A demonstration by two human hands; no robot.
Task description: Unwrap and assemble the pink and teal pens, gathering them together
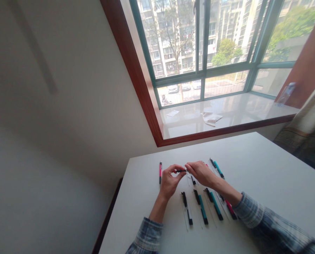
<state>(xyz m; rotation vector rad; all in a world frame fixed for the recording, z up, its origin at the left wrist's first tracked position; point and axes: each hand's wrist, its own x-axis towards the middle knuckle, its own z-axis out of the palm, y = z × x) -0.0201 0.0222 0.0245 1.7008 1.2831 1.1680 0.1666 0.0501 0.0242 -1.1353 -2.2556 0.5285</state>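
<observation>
Over the white table [144, 204], my left hand [170, 181] pinches a slim black pen part [180, 171] between thumb and fingers. My right hand [202, 173] has its fingertips closed at the other end of that part, so the two hands nearly meet. Left of my hands lies a pink-and-black pen [160, 173] that looks whole. Beneath my right hand, a pen piece with a black end [193, 181] shows in part. Nearer to me lie pens in pieces, among them a teal barrel [203, 210], a white barrel [189, 213] and thin pale refills.
More pen pieces, including a teal barrel [218, 169], lie beyond my right forearm. A pink barrel [230, 209] is partly under the right sleeve. A cloth [211, 118] lies on the window sill, and a curtain [302, 123] hangs at the right.
</observation>
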